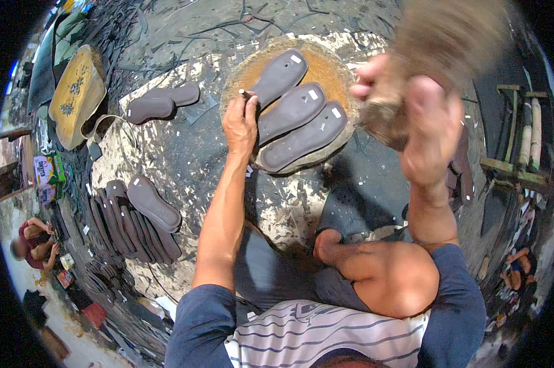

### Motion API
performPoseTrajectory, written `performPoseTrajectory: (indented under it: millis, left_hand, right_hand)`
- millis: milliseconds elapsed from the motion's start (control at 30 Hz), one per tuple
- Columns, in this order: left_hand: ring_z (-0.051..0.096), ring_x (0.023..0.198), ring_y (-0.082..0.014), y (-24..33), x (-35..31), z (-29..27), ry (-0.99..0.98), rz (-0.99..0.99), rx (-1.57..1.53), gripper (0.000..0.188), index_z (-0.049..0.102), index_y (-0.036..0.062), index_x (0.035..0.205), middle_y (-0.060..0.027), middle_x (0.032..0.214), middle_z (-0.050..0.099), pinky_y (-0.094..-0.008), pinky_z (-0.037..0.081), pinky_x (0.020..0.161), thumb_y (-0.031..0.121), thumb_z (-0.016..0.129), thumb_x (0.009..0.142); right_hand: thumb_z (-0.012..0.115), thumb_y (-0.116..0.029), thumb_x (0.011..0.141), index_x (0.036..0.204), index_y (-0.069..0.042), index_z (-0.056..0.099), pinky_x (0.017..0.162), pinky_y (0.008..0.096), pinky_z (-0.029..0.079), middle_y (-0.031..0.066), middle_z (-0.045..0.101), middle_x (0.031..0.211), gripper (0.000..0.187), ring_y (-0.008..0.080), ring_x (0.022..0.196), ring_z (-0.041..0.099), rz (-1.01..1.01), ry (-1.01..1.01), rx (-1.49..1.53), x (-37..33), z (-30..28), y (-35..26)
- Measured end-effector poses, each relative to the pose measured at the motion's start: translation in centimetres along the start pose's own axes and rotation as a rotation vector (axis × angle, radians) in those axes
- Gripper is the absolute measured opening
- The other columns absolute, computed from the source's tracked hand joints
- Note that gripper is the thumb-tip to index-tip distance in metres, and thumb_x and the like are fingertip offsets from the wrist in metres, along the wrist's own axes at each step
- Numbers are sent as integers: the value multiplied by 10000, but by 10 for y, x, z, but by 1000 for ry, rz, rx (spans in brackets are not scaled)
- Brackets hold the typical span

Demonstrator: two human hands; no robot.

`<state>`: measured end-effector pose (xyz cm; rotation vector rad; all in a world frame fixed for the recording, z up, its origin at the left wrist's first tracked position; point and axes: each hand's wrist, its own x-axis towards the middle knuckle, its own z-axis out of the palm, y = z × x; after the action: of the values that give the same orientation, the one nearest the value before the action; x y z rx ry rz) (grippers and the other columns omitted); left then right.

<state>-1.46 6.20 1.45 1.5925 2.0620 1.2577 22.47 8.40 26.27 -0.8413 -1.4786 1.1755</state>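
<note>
Three dark brown shoe soles, the far one, the middle one and the near one, lie side by side on a round wooden block. Each has a small white label, and small holes show near the upper ends. My left hand is closed on a short punch, at the left edge of the far sole. Raised on the right, my right hand grips a wooden mallet, smeared by motion. Its exact shape cannot be made out.
Left of me stands a row of soles with one loose sole on top. Farther off are two more soles and a tilted wooden block. Scraps litter the floor. A wooden frame stands right; people sit at both sides.
</note>
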Motion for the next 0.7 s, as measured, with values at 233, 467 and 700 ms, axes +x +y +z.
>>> performPoseTrajectory:
  millis: [233, 467, 700]
  left_hand:
    - [638, 1013, -394, -29, -7, 3, -4, 266, 68, 170, 709, 36, 1086, -180, 1059, 691, -460, 513, 858, 93, 681, 928]
    - [636, 865, -150, -16, -13, 4, 192, -555, -556, 191, 707, 44, 1132, -46, 936, 678, -313, 515, 780, 195, 637, 1037]
    - [624, 833, -112, 11, -12, -15, 266, -366, -524, 282, 659, 24, 1067, -53, 955, 674, -302, 547, 733, 281, 546, 1091]
  right_hand:
    - [562, -504, 1025, 1190, 37, 607, 864, 400, 519, 130, 675, 1045, 568, 246, 948, 642, 572, -712, -376, -37, 10, 171]
    - [570, -446, 1053, 1366, 33, 542, 922, 326, 503, 70, 652, 1151, 573, 163, 1043, 602, 832, -513, 41, -76, -21, 207]
    - [594, -465, 1029, 1588, 32, 243, 1103, 363, 417, 207, 469, 1497, 827, 232, 1366, 461, 774, -495, -9, -83, -12, 230]
